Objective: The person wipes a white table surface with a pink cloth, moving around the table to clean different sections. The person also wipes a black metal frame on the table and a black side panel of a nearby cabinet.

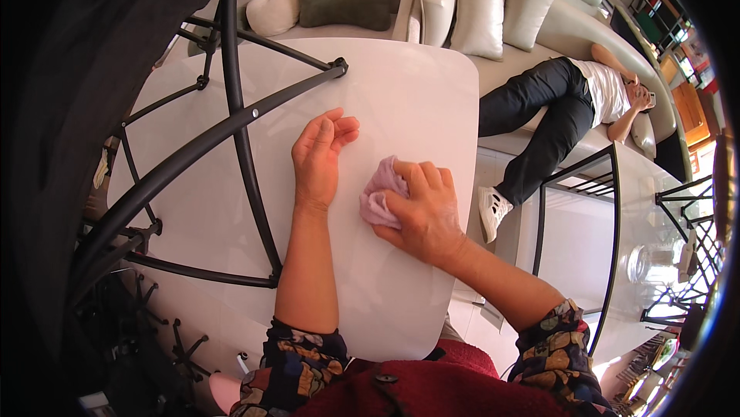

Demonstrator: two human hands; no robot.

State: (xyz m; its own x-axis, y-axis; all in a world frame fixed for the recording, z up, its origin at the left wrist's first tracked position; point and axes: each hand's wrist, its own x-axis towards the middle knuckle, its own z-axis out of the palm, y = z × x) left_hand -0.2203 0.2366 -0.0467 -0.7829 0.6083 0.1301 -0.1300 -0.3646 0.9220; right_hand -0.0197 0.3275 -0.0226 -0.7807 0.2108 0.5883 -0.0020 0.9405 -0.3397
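Observation:
A crumpled pale pink cloth (381, 191) is bunched under the fingers of my right hand (430, 209), over the right part of a glossy white table (404, 87). To its left, my left hand (318, 157) holds nothing; its fingers are loosely curled and apart above the tabletop. Just left of that hand, a black folding metal-tube frame (243, 145) with plastic joints rests on the table, its curved legs reaching across the surface. A dark fabric part (104, 70) attached to the frame fills the left side of the view.
A person (555, 93) lies on a beige sofa (514, 64) beyond the table, one white shoe (493, 212) hanging near its right edge. Right of me stand a black-framed table (624, 278) and a glass jar (642, 264). Wheeled chair bases (188, 353) stand on the floor at lower left.

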